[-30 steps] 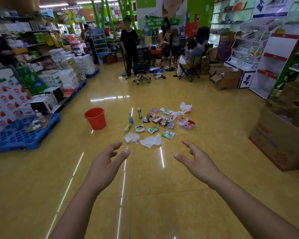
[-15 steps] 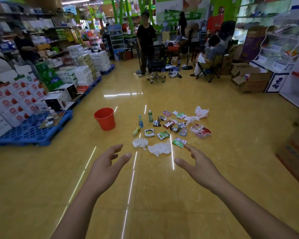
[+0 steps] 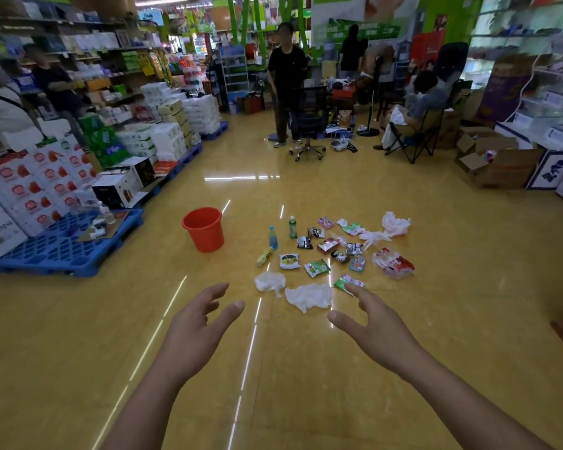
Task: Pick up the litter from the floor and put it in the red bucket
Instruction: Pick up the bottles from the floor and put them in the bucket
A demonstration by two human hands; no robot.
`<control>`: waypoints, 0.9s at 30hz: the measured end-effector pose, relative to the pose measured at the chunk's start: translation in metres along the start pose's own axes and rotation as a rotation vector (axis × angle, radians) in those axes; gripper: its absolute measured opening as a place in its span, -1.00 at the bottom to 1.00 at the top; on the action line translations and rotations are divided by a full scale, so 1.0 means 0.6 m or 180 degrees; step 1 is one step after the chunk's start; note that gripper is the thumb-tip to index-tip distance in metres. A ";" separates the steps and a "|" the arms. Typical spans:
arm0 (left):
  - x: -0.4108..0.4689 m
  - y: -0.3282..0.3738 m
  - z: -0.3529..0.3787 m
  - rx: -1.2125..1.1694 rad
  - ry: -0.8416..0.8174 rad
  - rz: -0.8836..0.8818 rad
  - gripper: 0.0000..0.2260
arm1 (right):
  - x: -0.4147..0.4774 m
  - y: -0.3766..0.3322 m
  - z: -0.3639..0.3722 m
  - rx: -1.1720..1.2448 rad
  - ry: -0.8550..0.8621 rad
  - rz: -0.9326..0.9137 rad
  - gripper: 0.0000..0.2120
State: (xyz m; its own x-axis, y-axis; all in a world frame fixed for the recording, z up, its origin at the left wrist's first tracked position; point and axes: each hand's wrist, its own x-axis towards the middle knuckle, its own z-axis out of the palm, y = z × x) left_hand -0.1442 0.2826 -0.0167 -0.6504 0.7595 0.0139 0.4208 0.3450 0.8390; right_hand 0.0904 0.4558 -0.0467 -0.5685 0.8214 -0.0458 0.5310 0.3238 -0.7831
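A red bucket (image 3: 203, 229) stands upright on the yellow floor, left of a scatter of litter. The litter holds two small bottles (image 3: 293, 227), several snack wrappers (image 3: 317, 267), a red-and-clear bag (image 3: 393, 263), a white plastic bag (image 3: 395, 223) and two crumpled white tissues (image 3: 308, 296) nearest me. My left hand (image 3: 198, 329) is stretched forward, fingers relaxed and spread, holding nothing. My right hand (image 3: 374, 324) is likewise open and empty, its fingertips in front of a green wrapper (image 3: 347, 282). Both hands are short of the litter.
A blue pallet (image 3: 62, 250) with stacked cartons lines the left side. People stand and sit at the far end near an office chair (image 3: 307, 125) and a folding chair. Cardboard boxes (image 3: 498, 160) and shelving stand on the right.
The view has moved forward and panned, so the litter and bucket appear closer and more central. Both hands stay open and empty, held out in front.
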 end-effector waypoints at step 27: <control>0.552 -0.108 -0.121 0.0048 -0.0241 0.0022 -0.51 | 0.513 -0.153 0.175 0.0093 0.0019 0.0097 -0.33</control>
State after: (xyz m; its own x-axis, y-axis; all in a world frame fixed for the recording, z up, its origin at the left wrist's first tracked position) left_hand -0.4328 0.4717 -0.0267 -0.5980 0.8012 -0.0219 0.4351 0.3474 0.8306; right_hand -0.1991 0.6296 -0.0544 -0.5484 0.8336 -0.0663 0.5295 0.2848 -0.7991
